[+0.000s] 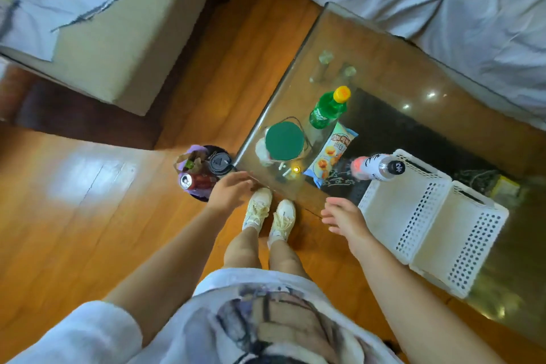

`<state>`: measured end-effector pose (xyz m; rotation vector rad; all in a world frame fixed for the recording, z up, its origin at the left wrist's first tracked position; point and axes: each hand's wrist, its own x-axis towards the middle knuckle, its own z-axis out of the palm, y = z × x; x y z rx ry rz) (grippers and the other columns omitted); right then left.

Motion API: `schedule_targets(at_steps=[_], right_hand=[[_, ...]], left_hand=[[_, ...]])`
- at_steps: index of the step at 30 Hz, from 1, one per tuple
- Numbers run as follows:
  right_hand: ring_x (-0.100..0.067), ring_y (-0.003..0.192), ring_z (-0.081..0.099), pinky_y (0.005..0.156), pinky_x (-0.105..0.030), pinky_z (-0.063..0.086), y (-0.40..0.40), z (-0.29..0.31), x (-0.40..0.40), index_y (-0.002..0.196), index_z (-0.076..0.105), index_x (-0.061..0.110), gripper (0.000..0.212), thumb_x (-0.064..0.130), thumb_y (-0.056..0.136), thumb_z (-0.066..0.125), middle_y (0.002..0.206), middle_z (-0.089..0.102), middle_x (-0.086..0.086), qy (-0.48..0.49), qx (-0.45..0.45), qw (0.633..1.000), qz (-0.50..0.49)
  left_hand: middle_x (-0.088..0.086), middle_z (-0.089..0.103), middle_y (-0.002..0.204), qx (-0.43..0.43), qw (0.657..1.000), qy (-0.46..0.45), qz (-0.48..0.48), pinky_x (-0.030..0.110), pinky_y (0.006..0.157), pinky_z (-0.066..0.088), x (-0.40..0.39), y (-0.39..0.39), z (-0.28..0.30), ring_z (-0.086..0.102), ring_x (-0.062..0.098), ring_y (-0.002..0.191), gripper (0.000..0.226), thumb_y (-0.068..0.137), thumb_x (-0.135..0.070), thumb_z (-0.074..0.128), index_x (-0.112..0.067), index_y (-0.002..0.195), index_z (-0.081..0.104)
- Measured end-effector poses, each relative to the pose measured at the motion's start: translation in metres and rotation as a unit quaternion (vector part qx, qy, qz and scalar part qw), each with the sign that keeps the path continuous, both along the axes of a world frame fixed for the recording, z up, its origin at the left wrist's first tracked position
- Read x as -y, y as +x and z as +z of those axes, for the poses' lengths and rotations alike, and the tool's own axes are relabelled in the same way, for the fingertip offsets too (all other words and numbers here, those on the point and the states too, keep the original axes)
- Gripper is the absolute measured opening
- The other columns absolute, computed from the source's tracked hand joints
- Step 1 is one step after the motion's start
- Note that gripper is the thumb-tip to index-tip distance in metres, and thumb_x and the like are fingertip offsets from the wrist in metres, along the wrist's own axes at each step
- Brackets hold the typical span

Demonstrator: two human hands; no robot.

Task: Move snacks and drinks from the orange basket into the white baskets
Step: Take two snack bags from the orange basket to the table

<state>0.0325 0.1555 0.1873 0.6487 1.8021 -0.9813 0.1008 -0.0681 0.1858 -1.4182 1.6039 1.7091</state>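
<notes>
I am seeing my left hand (229,190) hovering empty with fingers spread, just at five o'clock of the bin (204,170) holding a can (195,181) and cup (219,162). My right hand (342,217) is hanging empty and spread, at nine o'clock of the two white baskets (428,224) sitting on the glass table (295,74); a white bottle (376,170) is lying at their eleven o'clock, with a snack bag (331,154) and green bottle (329,108) beyond.

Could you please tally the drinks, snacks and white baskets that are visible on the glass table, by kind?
Bottles: 2, the green bottle with a yellow cap and the clear bottle with a black cap.
Snack bags: 1, the snack bag lying flat between the bottles.
White baskets: 2, the nearer basket and the farther basket, side by side.
Total: 5.
</notes>
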Motion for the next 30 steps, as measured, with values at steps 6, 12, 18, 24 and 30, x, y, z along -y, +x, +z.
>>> schedule_targets(at_steps=[6, 12, 18, 24, 30], right_hand=[[-0.013, 0.066, 0.058, 0.058, -0.023, 0.046, 0.02, 0.028, 0.032, 0.1, 0.058, 0.02, 0.012, 0.016, 0.092, 0.05, 0.079, 0.064, -0.003, 0.008, -0.015, 0.985, 0.17], [-0.012, 0.052, 0.047, 0.047, -0.021, 0.037, 0.055, 0.046, 0.114, 0.083, 0.055, 0.019, 0.013, 0.013, 0.092, 0.047, 0.065, 0.055, -0.003, 0.001, -0.021, 0.918, 0.395], [-0.016, 0.059, 0.05, 0.052, -0.023, 0.04, 0.135, 0.061, 0.216, 0.093, 0.055, 0.014, 0.009, 0.018, 0.093, 0.047, 0.072, 0.057, -0.005, -0.024, -0.028, 0.804, 0.594], [-0.015, 0.062, 0.052, 0.057, -0.023, 0.042, 0.249, 0.068, 0.298, 0.102, 0.054, 0.013, 0.012, 0.018, 0.094, 0.046, 0.076, 0.058, -0.005, -0.033, -0.021, 0.763, 0.645], [-0.018, 0.062, 0.053, 0.055, -0.026, 0.041, 0.347, 0.066, 0.347, 0.106, 0.053, 0.012, 0.014, 0.017, 0.094, 0.047, 0.078, 0.059, -0.007, -0.01, 0.006, 0.752, 0.659]], left_hand=[[0.005, 0.063, 0.084, 0.002, 0.987, 0.001, 0.163, 0.025, 0.064, 0.043, 0.012, 0.085, 0.05, 0.056, 0.016, 0.073, 0.029, 0.092, -0.01, 0.051, -0.008, 0.12, 0.056], [0.004, 0.057, 0.073, 0.018, 0.914, -0.005, 0.405, 0.016, 0.045, 0.037, 0.019, 0.207, 0.068, 0.05, 0.01, 0.054, 0.027, 0.096, -0.008, 0.045, -0.003, 0.121, 0.053], [0.007, 0.056, 0.074, 0.08, 0.788, -0.011, 0.611, 0.022, 0.049, 0.035, -0.007, 0.349, 0.065, 0.045, 0.015, 0.058, 0.028, 0.096, -0.01, 0.046, -0.001, 0.121, 0.053], [0.008, 0.053, 0.073, 0.096, 0.685, 0.048, 0.72, 0.026, 0.056, 0.036, -0.033, 0.469, 0.053, 0.044, 0.016, 0.06, 0.033, 0.097, -0.012, 0.045, 0.002, 0.125, 0.05], [0.008, 0.054, 0.071, 0.112, 0.607, 0.064, 0.784, 0.027, 0.056, 0.037, -0.01, 0.56, 0.052, 0.046, 0.018, 0.059, 0.017, 0.094, -0.015, 0.05, -0.004, 0.083, 0.057]])
